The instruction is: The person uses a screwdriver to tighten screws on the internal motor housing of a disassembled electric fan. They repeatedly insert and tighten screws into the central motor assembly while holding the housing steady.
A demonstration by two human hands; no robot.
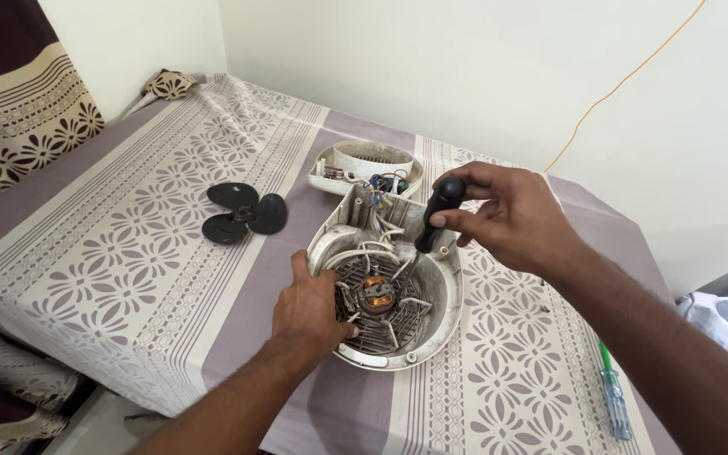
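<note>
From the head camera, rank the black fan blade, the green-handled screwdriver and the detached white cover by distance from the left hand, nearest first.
1. Black fan blade, up-left of the left hand.
2. Detached white cover, straight beyond the open fan housing.
3. Green-handled screwdriver, far right near the table edge.

A single head-worn camera looks forward and steeply down from above the near edge of the table (pixel 128 278). It sits close, within arm's reach. The view spans the table to its far corner and the walls beyond.
</note>
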